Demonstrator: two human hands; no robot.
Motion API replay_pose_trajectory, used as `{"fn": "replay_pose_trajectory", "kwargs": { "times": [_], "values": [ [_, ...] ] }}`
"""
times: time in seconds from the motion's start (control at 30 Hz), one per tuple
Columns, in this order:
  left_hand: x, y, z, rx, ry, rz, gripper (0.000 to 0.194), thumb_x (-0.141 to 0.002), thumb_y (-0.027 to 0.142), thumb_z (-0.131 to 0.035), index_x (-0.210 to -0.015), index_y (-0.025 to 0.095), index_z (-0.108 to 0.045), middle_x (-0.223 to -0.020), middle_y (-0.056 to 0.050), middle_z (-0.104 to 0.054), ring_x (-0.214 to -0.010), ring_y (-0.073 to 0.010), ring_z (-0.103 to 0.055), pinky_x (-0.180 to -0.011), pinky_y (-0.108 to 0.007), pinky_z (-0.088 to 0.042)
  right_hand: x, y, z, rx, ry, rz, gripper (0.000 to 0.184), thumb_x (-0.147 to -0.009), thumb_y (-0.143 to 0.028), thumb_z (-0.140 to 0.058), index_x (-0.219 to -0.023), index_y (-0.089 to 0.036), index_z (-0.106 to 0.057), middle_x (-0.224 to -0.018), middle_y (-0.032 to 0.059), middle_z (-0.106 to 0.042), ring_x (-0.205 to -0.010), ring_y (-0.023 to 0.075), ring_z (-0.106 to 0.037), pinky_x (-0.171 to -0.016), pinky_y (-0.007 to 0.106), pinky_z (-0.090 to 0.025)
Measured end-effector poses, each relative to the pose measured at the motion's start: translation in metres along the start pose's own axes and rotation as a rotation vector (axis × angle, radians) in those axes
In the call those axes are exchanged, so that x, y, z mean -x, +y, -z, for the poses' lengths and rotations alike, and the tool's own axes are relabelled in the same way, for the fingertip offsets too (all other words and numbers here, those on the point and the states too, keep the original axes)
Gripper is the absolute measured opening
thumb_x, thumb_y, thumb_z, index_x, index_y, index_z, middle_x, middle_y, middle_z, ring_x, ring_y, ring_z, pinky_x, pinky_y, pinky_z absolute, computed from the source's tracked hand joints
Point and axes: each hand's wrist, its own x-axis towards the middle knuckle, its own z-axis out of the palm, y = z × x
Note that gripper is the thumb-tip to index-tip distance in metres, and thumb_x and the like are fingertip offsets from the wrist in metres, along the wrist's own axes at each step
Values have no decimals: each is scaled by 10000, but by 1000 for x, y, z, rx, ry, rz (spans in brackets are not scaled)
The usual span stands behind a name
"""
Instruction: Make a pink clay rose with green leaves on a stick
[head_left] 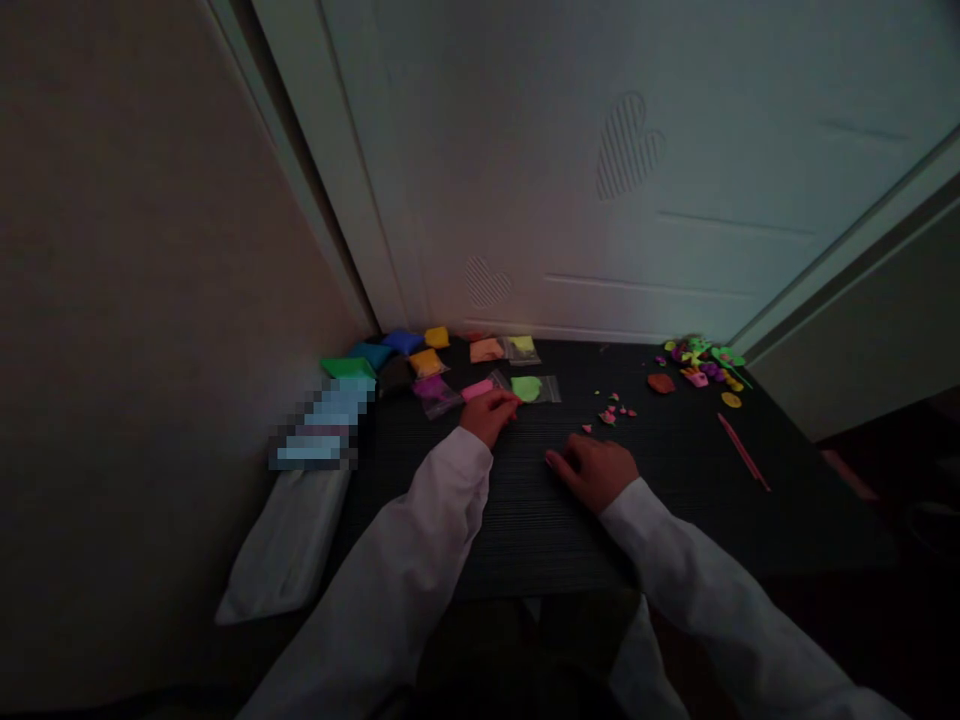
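My left hand [489, 413] lies on the dark table [525, 520], fingers curled round the end of a clear bag of pink clay [480, 389]. A bag of green clay [531, 388] sits just right of that hand. My right hand [592, 470] rests knuckles up on the table with its fingers bent down; I cannot see anything in it. Small pink clay scraps [609, 413] lie beyond the right hand. Both arms wear white sleeves.
Several coloured clay bags [409, 355] are piled at the table's back left. Small clay figures [701, 362] and an orange lump [661, 383] stand at the back right. A thin pink stick [742, 451] lies at right. A white door [600, 170] stands behind; a white pouch [289, 545] lies at left.
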Motion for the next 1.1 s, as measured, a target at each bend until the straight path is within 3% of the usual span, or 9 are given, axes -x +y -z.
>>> {"fn": "replay_pose_trajectory", "kwargs": {
  "times": [0.13,0.27,0.47,0.63,0.77,1.1],
  "values": [
    [-1,-2,1,-12,-15,0,207,-637,310,-516,-734,144,-593,-513,22,-506,-428,-55,-410,-396,-178,-294,7,-5,-3,-97,-35,35,356,-759,-524,-322,-786,-220,-504,-757,2,-572,-668,120,-522,-584,236,-298],
    [-1,-3,1,-16,-16,6,218,-639,320,-516,-742,144,-595,-522,21,-507,-439,-54,-416,-399,-174,-299,6,-5,-4,-122,-66,47,322,-806,-440,-280,-765,-218,-510,-759,-1,-558,-671,107,-518,-588,230,-302],
    [-1,-1,0,-9,-10,19,211,-637,313,-513,-739,145,-592,-513,21,-504,-432,-55,-413,-394,-174,-296,6,1,0,-130,-46,97,324,-797,-458,-291,-757,-224,-511,-742,-8,-564,-679,115,-522,-608,234,-306],
    [-1,0,0,-2,-1,32,205,-631,309,-518,-732,148,-593,-503,25,-499,-418,-52,-402,-388,-174,-292,-10,3,2,-27,-2,41,368,-831,-409,-218,-743,-200,-508,-735,9,-593,-668,120,-537,-598,235,-306],
    [0,2,0,5,1,35,210,-627,313,-521,-732,146,-592,-512,24,-502,-429,-52,-409,-392,-172,-293,-24,-11,-5,24,-19,58,409,-837,-386,-197,-721,-185,-535,-721,38,-622,-634,149,-558,-592,264,-307],
    [1,3,0,-10,-25,18,205,-637,312,-510,-728,143,-582,-507,27,-498,-428,-55,-403,-401,-182,-296,-25,-15,-5,47,-72,106,416,-837,-359,-212,-773,-166,-575,-752,81,-644,-668,160,-581,-631,282,-318]
  ]
}}
